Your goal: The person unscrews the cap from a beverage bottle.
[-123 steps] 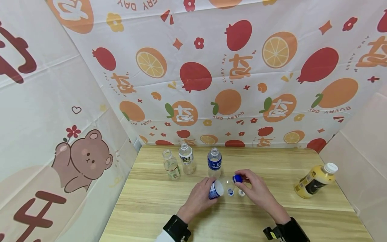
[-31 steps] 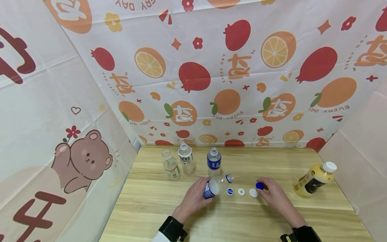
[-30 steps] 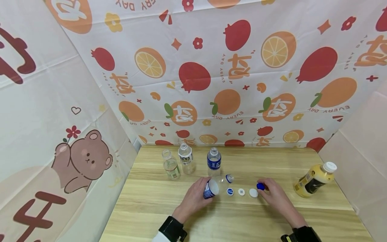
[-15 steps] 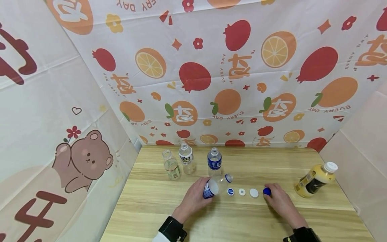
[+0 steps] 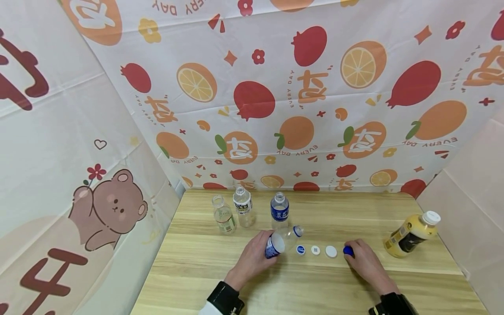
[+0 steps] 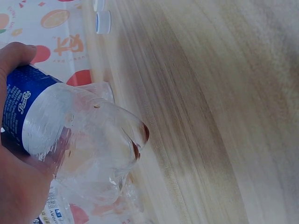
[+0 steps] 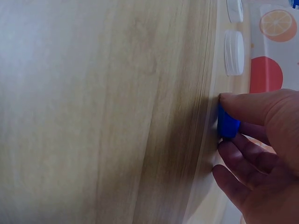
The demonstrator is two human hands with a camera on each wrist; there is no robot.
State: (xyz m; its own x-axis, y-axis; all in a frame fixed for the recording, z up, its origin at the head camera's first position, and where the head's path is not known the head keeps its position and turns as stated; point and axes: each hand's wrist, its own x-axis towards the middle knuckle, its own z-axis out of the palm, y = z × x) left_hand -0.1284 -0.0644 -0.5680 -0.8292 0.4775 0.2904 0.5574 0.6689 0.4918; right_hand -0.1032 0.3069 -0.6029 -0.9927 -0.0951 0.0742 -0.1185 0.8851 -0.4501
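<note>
My left hand (image 5: 252,259) grips a clear plastic bottle (image 6: 93,126) round its blue label. The bottle lies tilted, its uncapped neck (image 5: 298,231) pointing up and right in the head view. Between thumb and fingers, my right hand (image 5: 368,264) pinches a blue bottle cap (image 7: 228,123) down at the tabletop. To the left of this cap, a larger white cap (image 5: 330,251), a small white cap (image 5: 315,250) and a blue-and-white cap (image 5: 300,250) lie in a row. The left palm hides part of the label.
Behind my left hand stand three uncapped bottles: a green-labelled one (image 5: 224,218), a white-labelled one (image 5: 243,210) and a blue-labelled one (image 5: 279,212). A yellow drink bottle (image 5: 409,236) with its white cap on stands at the right. A printed cloth (image 5: 267,144) hangs behind the wooden table (image 5: 315,284).
My right hand has carried the blue cap from the held bottle's neck rightward and down to the table, past the white caps. My left hand has shifted slightly left with the bottle.
</note>
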